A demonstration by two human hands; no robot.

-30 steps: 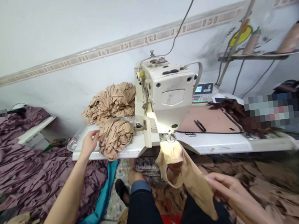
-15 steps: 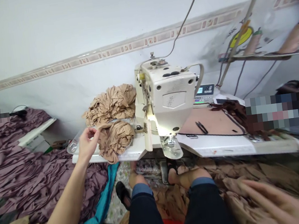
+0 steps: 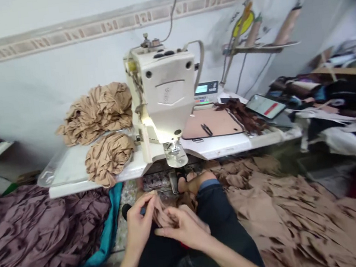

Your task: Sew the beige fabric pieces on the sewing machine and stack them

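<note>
My left hand (image 3: 140, 227) and my right hand (image 3: 185, 228) meet over my lap, both pinching a small bunched piece of tan fabric (image 3: 162, 215). They hover above my dark trousers (image 3: 206, 234), below the front edge of the white sewing table (image 3: 73, 181). The white sewing machine (image 3: 163, 96) stands straight ahead, its lamp lit over the presser foot (image 3: 175, 149). A rolled bundle of tan pieces (image 3: 108, 157) lies on the table left of the machine, with a bigger tan heap (image 3: 96, 113) behind it.
Mauve fabric (image 3: 31, 234) is piled on the floor at left beside a teal cloth (image 3: 110, 228). Tan pieces (image 3: 292, 214) cover the floor at right. On the table right of the machine lie a pink mat with snips (image 3: 208, 129), a control panel (image 3: 205, 90) and a phone (image 3: 265, 105).
My left hand left the tan bundle on the table and came down to my lap. My right hand swung in from the right. Both now grip a tan piece. The view shifted right.
</note>
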